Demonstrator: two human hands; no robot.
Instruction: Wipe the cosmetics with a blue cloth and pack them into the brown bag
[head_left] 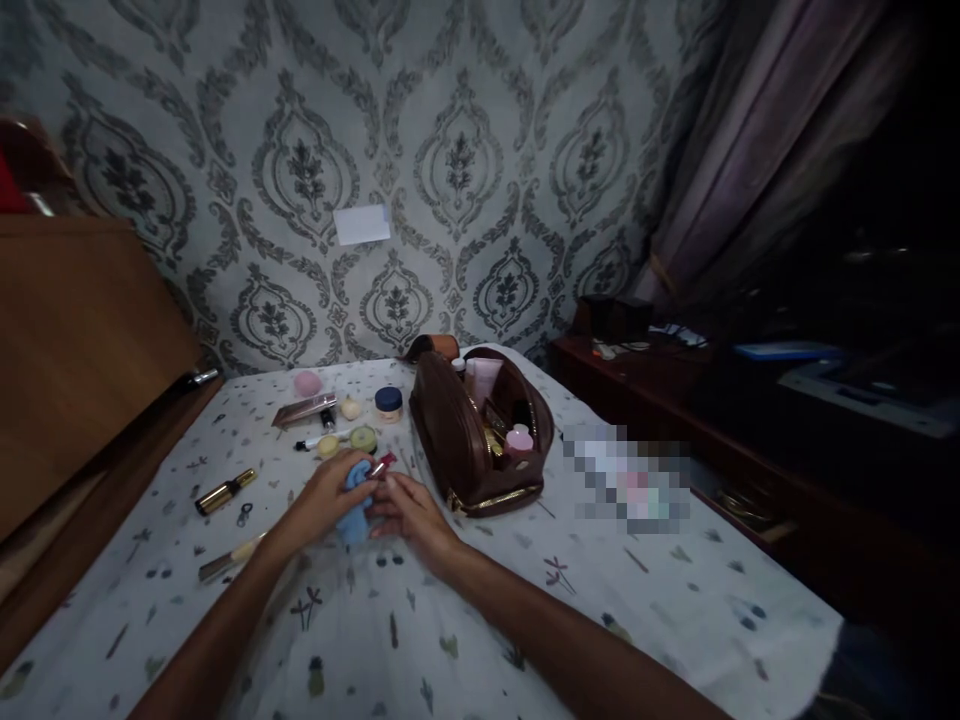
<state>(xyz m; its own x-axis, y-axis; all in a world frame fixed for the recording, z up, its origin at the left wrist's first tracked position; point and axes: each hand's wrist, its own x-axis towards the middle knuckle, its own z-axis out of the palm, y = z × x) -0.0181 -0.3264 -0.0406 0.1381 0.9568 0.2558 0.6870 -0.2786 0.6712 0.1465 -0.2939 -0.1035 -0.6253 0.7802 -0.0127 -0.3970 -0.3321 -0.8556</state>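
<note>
My left hand [336, 497] is closed around a light blue cloth [352, 524], bunched under its fingers. A small shiny dark-pink tube [382, 465] sticks up between my two hands. At its lower end my right hand [420, 525] pinches with thumb and forefinger, the other fingers loosely curled; part of the tube is hidden by fingers and cloth. Just right of my hands stands an open brown cosmetic bag [442, 430], holding a pink-capped jar [518, 441], a pale tube [486, 378] and other items. A green round container [363, 438] and a yellow one [328, 446] lie beyond my left hand.
A blue-lidded jar [388, 403], a pink sponge [307, 383] and a gold tube [225, 492] lie on the patterned cloth. A brush [229, 558] is partly under my left forearm. A wooden cabinet [82, 350] borders the left; a blurred patch lies right.
</note>
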